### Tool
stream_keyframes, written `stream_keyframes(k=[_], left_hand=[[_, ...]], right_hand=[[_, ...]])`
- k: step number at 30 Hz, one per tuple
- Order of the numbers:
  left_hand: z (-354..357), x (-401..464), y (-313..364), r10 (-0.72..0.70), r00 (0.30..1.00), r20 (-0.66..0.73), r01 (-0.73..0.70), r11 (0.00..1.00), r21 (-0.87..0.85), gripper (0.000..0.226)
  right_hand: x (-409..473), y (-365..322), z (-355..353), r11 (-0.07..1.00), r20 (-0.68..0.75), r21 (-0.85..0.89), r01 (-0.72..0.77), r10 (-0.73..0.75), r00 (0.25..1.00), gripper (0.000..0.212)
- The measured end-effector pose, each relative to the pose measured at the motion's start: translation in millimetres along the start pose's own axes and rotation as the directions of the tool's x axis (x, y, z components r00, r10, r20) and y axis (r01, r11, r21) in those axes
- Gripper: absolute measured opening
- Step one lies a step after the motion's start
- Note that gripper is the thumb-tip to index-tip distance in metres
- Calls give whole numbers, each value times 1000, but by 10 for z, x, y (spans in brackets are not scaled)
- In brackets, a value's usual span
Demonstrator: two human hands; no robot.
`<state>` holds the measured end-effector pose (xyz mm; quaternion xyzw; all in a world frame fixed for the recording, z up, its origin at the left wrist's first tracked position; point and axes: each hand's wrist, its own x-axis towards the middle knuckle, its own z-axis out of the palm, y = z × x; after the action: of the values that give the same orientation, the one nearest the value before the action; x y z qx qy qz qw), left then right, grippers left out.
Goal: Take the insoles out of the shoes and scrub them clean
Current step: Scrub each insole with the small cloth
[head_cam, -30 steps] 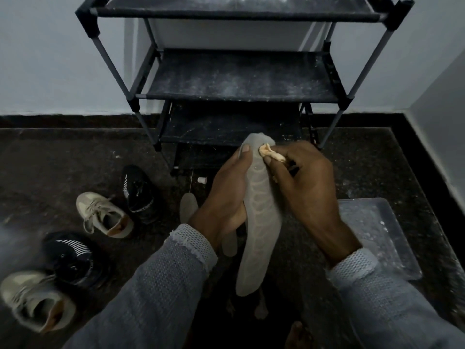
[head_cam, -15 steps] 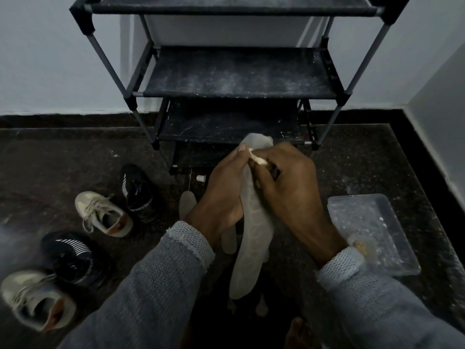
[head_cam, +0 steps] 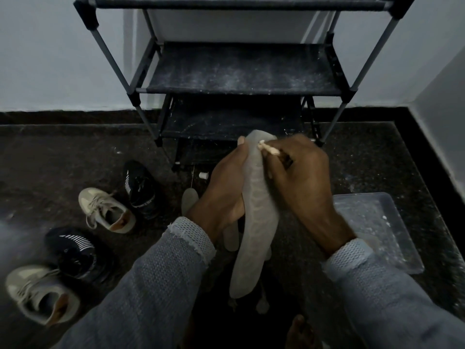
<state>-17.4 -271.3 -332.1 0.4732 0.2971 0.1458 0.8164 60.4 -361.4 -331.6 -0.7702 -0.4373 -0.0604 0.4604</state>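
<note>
- Pale grey foam insole (head_cam: 256,222), long and flexible: held upright in front of the person, above the floor, toe end up near the lowest shelf of the rack, heel end hanging free.
- Left hand (head_cam: 224,197): wrapped round the insole's left edge at its upper half, thumb tip at the toe; grasping it.
- Right hand (head_cam: 302,182): fingers curled round a small pale-headed brush (head_cam: 270,149) with a dark handle, its head touching the toe end of the insole.
- Step in hand, by judgement: scrubbing this insole at the toe; the length below looks yet to be worked.
- Next move calls for: firm backing from the left hand so the soft foam does not fold, and strokes carried down toward the heel.
- Second pale insole (head_cam: 190,201): flat on the dark speckled floor (head_cam: 63,159), partly hidden behind the left hand.
- Two beige lace-up sneakers (head_cam: 107,211) and two black striped sneakers (head_cam: 139,188): on the floor, left.
- Clear plastic tray (head_cam: 377,222): on the floor, right.
- Black metal shoe rack (head_cam: 241,69): against the wall, shelves dusty.
</note>
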Motion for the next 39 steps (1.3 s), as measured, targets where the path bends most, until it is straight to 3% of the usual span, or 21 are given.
stream_keyframes(k=[4, 10, 16, 19, 22, 25, 28, 34, 39], left_hand=[[31, -109, 35, -75, 997, 23, 77, 991, -112, 49], [-44, -65, 24, -46, 998, 44, 53, 982, -182, 49], [37, -106, 37, -94, 995, 28, 97, 982, -163, 46], [33, -111, 35, -43, 997, 66, 54, 985, -166, 44], [0, -125, 54, -37, 996, 77, 52, 977, -206, 47], [29, -152, 70, -16, 997, 72, 28, 985, -170, 47], [55, -159, 79, -93, 995, 45, 100, 979, -181, 48], [-26, -134, 87, -72, 996, 48, 81, 974, -212, 53], [-11, -179, 123, -87, 996, 37, 93, 973, -209, 53]], right_hand=[[40, 71, -30, 998, -54, -27, -61, 60, 997, 10], [-35, -146, 68, 996, 64, 68, 62, -67, 996, 16], [120, 64, -64, 996, -89, 8, -86, 87, 992, 10], [35, -171, 25, 999, -29, 43, -5, 6, 1000, 13], [-26, -304, 63, 988, 19, 144, -47, 44, 999, 19], [47, -92, 2, 998, -20, 50, -26, 27, 999, 15], [92, 30, -50, 995, -90, 48, -92, 96, 991, 13], [-40, -205, 93, 989, 51, 129, 65, -72, 996, 17], [67, 48, -24, 999, -24, 7, -48, 48, 999, 12]])
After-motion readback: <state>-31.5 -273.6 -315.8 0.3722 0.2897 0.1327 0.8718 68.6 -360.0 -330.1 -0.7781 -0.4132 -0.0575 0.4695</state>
